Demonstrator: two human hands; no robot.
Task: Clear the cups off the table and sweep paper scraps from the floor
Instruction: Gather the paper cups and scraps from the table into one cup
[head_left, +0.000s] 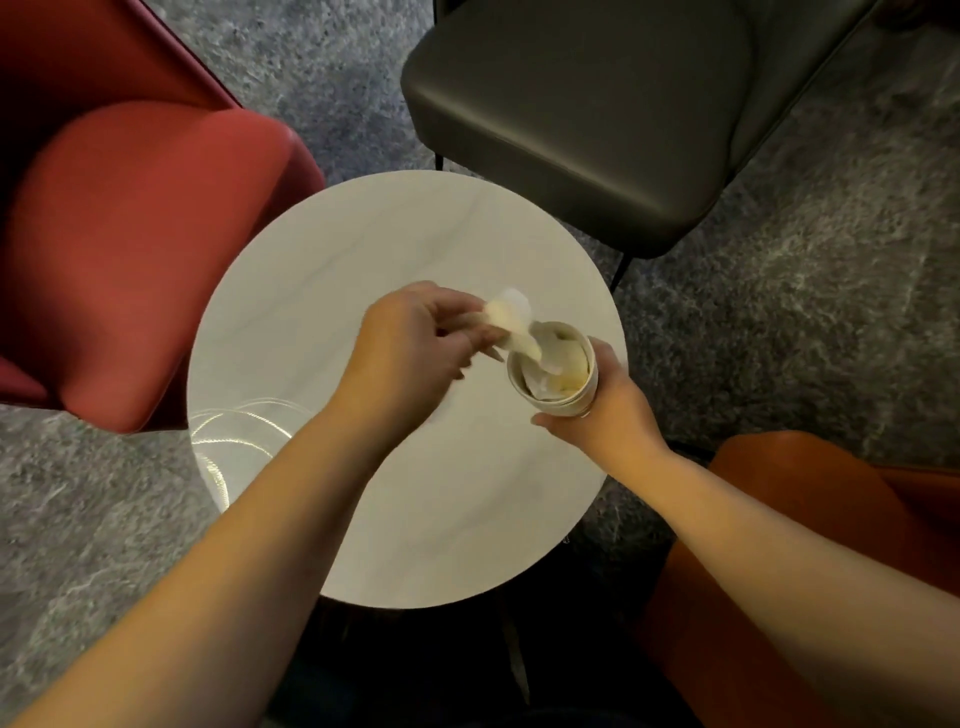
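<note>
Two hands over the table (322, 270): right hand (610, 410) grips the cup (569, 402), left hand (410, 348) pinches paper (511, 319) at the cup's rim.

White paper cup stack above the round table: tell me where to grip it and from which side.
Grip the white paper cup stack round its side wall below the rim, coming from the right, as the right hand does. Its mouth is stuffed with crumpled tissue that the left hand is pinching, so the top and left are taken.
</note>
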